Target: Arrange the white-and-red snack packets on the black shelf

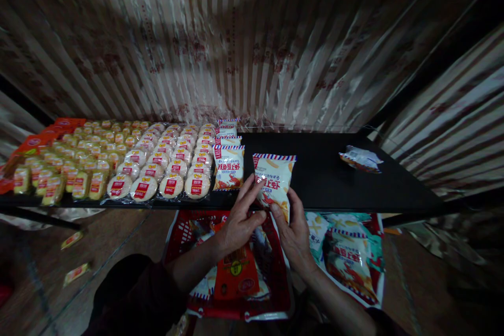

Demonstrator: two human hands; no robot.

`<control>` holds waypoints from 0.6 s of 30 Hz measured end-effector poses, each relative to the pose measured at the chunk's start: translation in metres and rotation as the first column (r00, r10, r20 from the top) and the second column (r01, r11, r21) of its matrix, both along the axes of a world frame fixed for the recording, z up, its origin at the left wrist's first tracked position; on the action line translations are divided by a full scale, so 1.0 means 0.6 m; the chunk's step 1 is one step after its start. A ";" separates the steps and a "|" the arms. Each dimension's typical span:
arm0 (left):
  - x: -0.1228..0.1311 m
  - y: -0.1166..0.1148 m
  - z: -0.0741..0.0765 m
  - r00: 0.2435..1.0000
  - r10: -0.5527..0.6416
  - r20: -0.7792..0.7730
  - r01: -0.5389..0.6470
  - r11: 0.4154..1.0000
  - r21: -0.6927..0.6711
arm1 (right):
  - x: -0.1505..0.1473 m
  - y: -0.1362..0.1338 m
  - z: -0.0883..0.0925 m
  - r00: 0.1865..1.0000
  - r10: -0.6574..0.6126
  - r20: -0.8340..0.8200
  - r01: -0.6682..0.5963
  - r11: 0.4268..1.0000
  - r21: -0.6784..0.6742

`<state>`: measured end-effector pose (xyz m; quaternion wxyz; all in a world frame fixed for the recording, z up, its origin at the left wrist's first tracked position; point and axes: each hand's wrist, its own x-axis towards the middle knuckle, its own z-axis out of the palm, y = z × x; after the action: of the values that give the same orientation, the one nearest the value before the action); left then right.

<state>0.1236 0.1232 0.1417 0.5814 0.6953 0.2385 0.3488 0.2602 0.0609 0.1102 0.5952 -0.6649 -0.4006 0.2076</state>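
Note:
A white snack bag with red lettering and a striped top edge stands tilted over the front of the black shelf. My right hand grips its lower right side, thumb in front and fingers at the edge. Against its left side rest the fingertips of my left hand, fingers stretched out and thumb apart. Just left of it is a row of matching snack bags, one behind another. Farther left come rows of round, clear-wrapped crackers, then small yellow-wrapped snacks.
Orange packets lie at the shelf's left end. A crumpled-looking bag lies toward the right. Below are a red basket holding packets and a white-rimmed container with more bags. Two small packets lie on the floor.

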 end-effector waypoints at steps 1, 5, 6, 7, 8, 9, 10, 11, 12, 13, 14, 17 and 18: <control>0.000 0.001 -0.003 1.000 0.001 0.006 -0.001 1.000 0.006 | 0.001 0.001 -0.001 1.000 -0.002 -0.001 0.002 1.000 0.005; 0.000 0.001 -0.014 1.000 -0.018 -0.003 0.018 1.000 0.002 | 0.010 0.004 -0.010 1.000 0.003 -0.010 -0.003 1.000 -0.002; 0.001 0.000 -0.017 1.000 -0.022 -0.008 0.022 1.000 0.002 | 0.012 0.005 -0.014 1.000 0.009 -0.016 -0.009 1.000 -0.008; 0.001 0.000 -0.020 1.000 -0.025 -0.012 0.025 1.000 0.004 | 0.015 0.006 -0.018 1.000 0.015 -0.024 -0.015 1.000 -0.013; 0.001 0.000 -0.022 1.000 -0.028 -0.014 0.028 1.000 0.005 | 0.017 0.007 -0.022 0.999 0.018 -0.032 -0.019 1.000 -0.017; 0.001 0.001 -0.024 0.999 -0.031 -0.011 0.031 0.999 0.007 | 0.019 0.008 -0.026 0.999 0.017 -0.041 -0.018 1.000 -0.023; 0.002 0.002 -0.025 0.999 -0.035 -0.008 0.035 0.999 0.009 | 0.021 0.009 -0.030 0.999 0.014 -0.050 -0.015 0.999 -0.031; 0.002 0.003 -0.027 0.999 -0.040 -0.007 0.040 0.999 0.009 | 0.022 0.011 -0.034 0.998 0.008 -0.056 -0.010 0.999 -0.039; 0.003 0.004 -0.028 0.999 -0.045 -0.008 0.045 0.999 0.008 | 0.022 0.013 -0.036 0.998 -0.001 -0.057 -0.002 0.999 -0.045; 0.003 0.005 -0.029 0.999 -0.049 -0.012 0.049 0.999 0.006 | 0.023 0.014 -0.038 0.998 -0.011 -0.056 0.008 0.999 -0.049; 0.004 0.006 -0.031 0.999 -0.052 -0.017 0.052 0.999 0.003 | 0.023 0.016 -0.039 0.998 -0.019 -0.054 0.016 0.999 -0.051; 0.006 0.010 -0.036 0.998 -0.056 -0.029 0.057 0.998 0.006 | 0.024 0.020 -0.039 0.998 -0.034 -0.054 0.031 0.998 -0.057; 0.007 0.011 -0.038 0.998 -0.055 -0.032 0.056 0.998 0.008 | 0.024 0.021 -0.039 0.998 -0.033 -0.056 0.029 0.998 -0.063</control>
<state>0.1279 0.1296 0.1190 0.5837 0.7098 0.2268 0.3225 0.2748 0.0736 0.0870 0.5886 -0.6831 -0.3665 0.2294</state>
